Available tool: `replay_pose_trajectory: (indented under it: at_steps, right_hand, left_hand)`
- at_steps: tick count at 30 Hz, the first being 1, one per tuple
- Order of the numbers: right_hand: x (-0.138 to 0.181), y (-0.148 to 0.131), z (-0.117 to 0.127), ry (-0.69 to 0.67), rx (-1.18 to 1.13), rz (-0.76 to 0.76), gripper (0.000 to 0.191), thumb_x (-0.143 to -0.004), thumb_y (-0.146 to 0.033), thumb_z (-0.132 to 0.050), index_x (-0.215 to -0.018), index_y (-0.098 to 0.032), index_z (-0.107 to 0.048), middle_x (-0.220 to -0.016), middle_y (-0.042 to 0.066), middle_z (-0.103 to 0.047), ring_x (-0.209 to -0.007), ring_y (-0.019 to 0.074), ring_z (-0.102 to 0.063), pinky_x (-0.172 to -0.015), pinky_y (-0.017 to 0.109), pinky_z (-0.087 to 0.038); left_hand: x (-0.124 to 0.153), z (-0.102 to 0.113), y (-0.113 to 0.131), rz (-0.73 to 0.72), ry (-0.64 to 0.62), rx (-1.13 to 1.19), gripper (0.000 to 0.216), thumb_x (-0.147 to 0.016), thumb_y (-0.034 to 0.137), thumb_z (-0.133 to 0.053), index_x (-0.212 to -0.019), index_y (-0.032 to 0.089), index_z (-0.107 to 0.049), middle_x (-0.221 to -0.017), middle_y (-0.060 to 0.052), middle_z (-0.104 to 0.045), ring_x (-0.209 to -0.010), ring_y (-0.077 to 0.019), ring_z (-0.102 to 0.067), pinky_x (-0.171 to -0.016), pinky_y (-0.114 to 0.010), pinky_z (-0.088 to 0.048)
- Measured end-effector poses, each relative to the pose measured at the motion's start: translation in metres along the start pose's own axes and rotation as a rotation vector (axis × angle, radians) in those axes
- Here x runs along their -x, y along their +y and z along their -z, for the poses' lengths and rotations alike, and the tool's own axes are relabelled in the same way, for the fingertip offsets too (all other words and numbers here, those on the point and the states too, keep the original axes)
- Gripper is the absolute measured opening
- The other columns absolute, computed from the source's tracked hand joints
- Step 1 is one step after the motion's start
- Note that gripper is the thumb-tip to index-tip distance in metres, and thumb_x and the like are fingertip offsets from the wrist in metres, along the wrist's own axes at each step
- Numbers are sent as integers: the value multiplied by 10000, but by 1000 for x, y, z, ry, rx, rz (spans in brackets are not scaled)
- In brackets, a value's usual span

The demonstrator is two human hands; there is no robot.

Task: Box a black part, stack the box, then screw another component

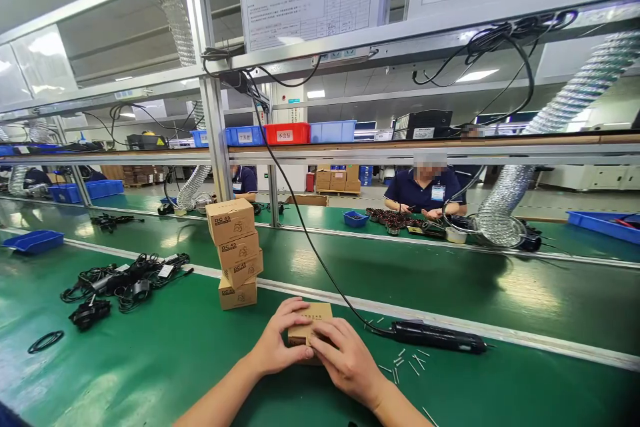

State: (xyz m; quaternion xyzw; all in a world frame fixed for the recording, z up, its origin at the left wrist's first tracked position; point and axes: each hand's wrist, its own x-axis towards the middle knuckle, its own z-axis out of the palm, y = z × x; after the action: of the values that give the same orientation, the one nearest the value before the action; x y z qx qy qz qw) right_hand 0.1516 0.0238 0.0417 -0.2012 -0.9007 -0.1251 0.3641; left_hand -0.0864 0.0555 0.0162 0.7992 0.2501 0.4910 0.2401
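Observation:
A small brown cardboard box sits on the green bench between my two hands. My left hand grips its left side, fingers over the top edge and thumb along the near face. From the right, my right hand closes on the box, its fingers bent at the near top edge. Part of the box's front is hidden behind my fingers. To the left rises a leaning stack of several cardboard boxes marked DC 45. A black electric screwdriver lies right of my right hand, near scattered long screws.
Black cabled devices lie heaped at left, near a coiled cable and a blue tray. The screwdriver's cord hangs from the metal frame. Across the bench a co-worker sits behind dark parts; a silver duct comes down at right.

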Motion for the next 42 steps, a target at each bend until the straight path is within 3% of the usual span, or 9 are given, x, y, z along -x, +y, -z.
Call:
replay_pose_trajectory:
  at_steps: [11,19,22,26,29,31,34,38,42]
  right_hand:
    - [3,-1,0,66,-58,5,298,-974,-117,-600,-1251,-218,-639,-1202,109,-700,-1049,238,-615,-851,424,-571]
    - [-3,-13,-16,216,-163,-222,186,-982,-95,-555,-1085,-222,-643,-1080,84,-713,-914,225,-591,-801,423,-549]
    - [-1,-14,-20,231,-229,-291,200,-988,-111,-544,-1144,-225,-596,-1069,84,-717,-926,229,-603,-823,430,-559]
    - [11,-6,-26,230,-177,-337,358,-968,-204,-606,-1321,-224,-547,-1285,140,-665,-1156,291,-598,-1009,538,-546]
    - [22,7,-29,181,-160,-485,609,-926,-390,-706,-1473,-234,-489,-1557,181,-480,-1442,380,-442,-1168,651,-433]
    - [27,16,-31,124,-260,-594,744,-905,-503,-719,-1541,-241,-434,-1621,186,-415,-1504,394,-390,-1199,653,-409]
    - [30,22,-30,30,-475,-684,781,-907,-556,-695,-1564,-248,-407,-1599,177,-463,-1473,359,-465,-1213,601,-419]
    - [26,21,-26,38,-590,-679,628,-886,-549,-719,-1422,-264,-559,-1501,148,-564,-1382,333,-557,-1180,546,-466]
    - [23,20,-30,91,-579,-674,571,-883,-553,-723,-1370,-278,-614,-1445,147,-613,-1332,350,-598,-1146,564,-496]
  left_hand:
    - [1,-1,-2,-6,-2,23,586,-702,447,-961,-1222,319,-725,-1458,-123,-605,-1446,-369,-441,-1203,-636,-361]
    - [1,-2,-3,-15,38,27,392,-831,407,-864,-1186,298,-738,-1425,-127,-636,-1419,-339,-483,-1182,-615,-386]
    - [0,-1,-1,-5,27,36,334,-866,386,-828,-1178,302,-745,-1410,-118,-650,-1408,-331,-493,-1173,-611,-391]
    - [0,1,-1,26,9,47,325,-861,399,-830,-1156,293,-743,-1408,-122,-649,-1417,-337,-479,-1178,-618,-374]
    - [1,2,-3,0,13,72,346,-851,393,-838,-1163,295,-727,-1413,-123,-637,-1424,-338,-473,-1174,-611,-376]
    - [3,1,-5,10,18,84,376,-834,410,-850,-1169,292,-727,-1498,-131,-559,-1437,-351,-461,-1176,-608,-371]
    - [5,1,-8,86,32,119,414,-777,450,-892,-1121,267,-750,-1610,-139,-404,-1461,-388,-432,-1176,-596,-369]
    - [4,1,-8,104,46,189,402,-751,440,-914,-1063,245,-754,-1435,-142,-515,-1357,-356,-525,-1119,-542,-430]
    - [1,3,-5,104,48,203,408,-742,470,-912,-1036,240,-747,-1367,-125,-524,-1290,-335,-560,-1100,-515,-443]
